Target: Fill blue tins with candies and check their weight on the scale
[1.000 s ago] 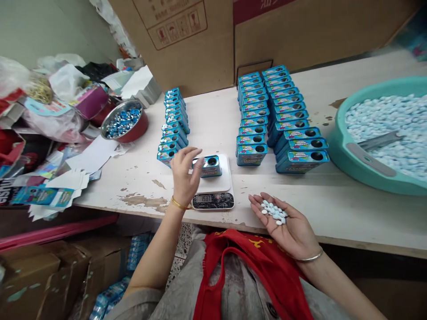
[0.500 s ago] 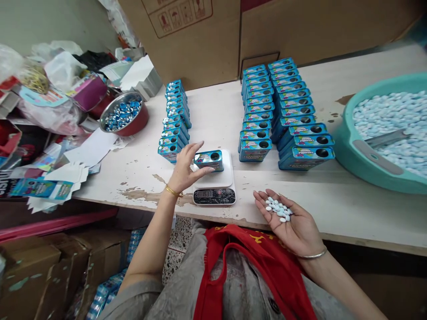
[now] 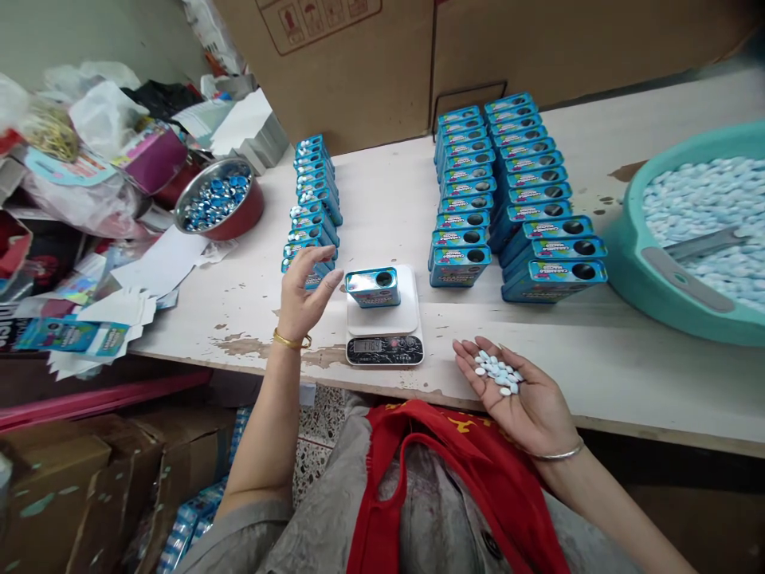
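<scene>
On the pale pan of a scale (image 3: 382, 320), near the front edge of the table (image 3: 388, 203), a blue tin (image 3: 373, 288) stands upright, the round dark hole in its top toward the right end. The scale's display is lit, but its digits are too blurred to read surely.

The left hand (image 3: 304, 296) is just beside the tin's left end, thumb and fingers spread in a wide curve, with nothing in its hold. Behind it runs the left row (image 3: 317, 195) of tins, white pellets showing at their tops; the nearest of these is partly hidden by the fingers.

The right hand (image 3: 529, 408) is palm up near the table's front edge, loosely cupped and mostly open — a small heap of pellets (image 3: 498, 373) lies on the palm and fingers.

Beyond the right hand stand the middle row (image 3: 460, 268) and the right row (image 3: 535, 287), close together, their tins with dark open holes. At the far right, a teal tub (image 3: 634, 267) holds many more pale pellets and a grey scoop (image 3: 708, 245). On the left, a red metal bowl (image 3: 236, 222) holds small blue and silver pieces (image 3: 218, 202).
</scene>
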A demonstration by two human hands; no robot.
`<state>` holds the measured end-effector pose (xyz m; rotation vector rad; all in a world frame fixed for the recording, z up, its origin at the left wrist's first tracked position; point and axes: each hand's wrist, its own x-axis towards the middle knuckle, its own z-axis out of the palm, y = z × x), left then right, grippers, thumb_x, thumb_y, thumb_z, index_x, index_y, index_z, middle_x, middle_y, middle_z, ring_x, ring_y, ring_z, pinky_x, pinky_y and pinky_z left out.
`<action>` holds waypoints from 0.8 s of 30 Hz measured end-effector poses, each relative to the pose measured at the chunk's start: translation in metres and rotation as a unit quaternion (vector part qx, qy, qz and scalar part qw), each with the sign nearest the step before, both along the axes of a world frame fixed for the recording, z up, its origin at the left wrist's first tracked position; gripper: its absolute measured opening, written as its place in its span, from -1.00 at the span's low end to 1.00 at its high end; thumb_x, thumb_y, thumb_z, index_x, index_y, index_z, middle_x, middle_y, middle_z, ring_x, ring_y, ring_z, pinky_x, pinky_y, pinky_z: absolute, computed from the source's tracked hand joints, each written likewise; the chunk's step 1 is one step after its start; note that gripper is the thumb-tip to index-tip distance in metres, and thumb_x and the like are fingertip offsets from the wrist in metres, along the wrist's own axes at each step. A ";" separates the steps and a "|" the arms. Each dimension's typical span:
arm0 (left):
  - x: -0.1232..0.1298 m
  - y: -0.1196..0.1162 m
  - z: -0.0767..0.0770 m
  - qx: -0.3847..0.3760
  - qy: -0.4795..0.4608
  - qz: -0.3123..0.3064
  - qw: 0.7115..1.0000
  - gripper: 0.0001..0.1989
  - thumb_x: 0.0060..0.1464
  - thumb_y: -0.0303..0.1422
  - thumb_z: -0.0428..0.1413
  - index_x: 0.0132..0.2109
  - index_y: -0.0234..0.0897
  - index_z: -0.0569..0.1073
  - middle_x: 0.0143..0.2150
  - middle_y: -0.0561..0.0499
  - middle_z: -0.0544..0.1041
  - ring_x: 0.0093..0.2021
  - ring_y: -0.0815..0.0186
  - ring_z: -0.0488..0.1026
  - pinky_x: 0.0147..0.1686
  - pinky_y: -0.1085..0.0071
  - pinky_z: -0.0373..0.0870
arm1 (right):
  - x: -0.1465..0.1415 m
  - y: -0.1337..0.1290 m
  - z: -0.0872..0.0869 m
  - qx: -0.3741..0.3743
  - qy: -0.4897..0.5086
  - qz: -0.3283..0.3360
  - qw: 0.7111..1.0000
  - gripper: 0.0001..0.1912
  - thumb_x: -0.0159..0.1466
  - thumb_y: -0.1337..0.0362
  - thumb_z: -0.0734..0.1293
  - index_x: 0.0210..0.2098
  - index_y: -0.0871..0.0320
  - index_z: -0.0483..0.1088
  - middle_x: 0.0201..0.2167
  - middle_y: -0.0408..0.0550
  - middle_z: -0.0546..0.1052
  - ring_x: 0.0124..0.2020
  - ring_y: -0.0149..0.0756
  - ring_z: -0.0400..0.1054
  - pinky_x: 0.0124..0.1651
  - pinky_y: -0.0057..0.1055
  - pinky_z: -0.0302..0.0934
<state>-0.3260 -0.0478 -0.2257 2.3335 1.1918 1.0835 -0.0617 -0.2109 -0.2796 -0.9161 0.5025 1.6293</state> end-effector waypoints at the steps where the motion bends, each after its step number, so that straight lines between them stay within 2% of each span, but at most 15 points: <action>1: -0.002 0.001 0.000 0.001 -0.003 0.007 1.000 -0.73 0.14 -0.27 0.10 -0.01 -0.18 0.41 -0.10 -0.04 0.45 -0.07 0.29 0.39 -0.01 0.22 0.34 | 0.000 0.000 0.000 0.000 0.000 -0.001 1.000 -0.69 0.28 0.44 0.08 -0.20 0.32 0.44 -0.21 0.15 0.58 0.03 -0.09 0.39 -0.05 -0.27 0.41; 8: -0.004 0.002 -0.002 0.005 -0.003 0.016 1.000 -0.76 0.14 -0.25 0.09 -0.05 -0.17 0.44 -0.13 -0.03 0.46 -0.10 0.30 0.39 -0.04 0.24 0.37 | 0.001 -0.002 -0.001 0.002 0.003 -0.002 1.000 -0.70 0.28 0.44 0.09 -0.20 0.32 0.44 -0.20 0.14 0.58 0.04 -0.10 0.38 -0.03 -0.27 0.40; 24: 0.016 0.002 -0.001 -0.019 0.057 -0.023 0.998 -0.71 0.17 -0.20 0.05 -0.03 -0.23 0.42 -0.10 -0.07 0.45 -0.06 0.29 0.39 -0.02 0.24 0.37 | 0.002 -0.002 -0.006 0.022 0.014 0.004 1.000 -0.72 0.25 0.44 0.13 -0.20 0.30 0.45 -0.17 0.13 0.58 0.07 -0.15 0.35 0.03 -0.27 0.36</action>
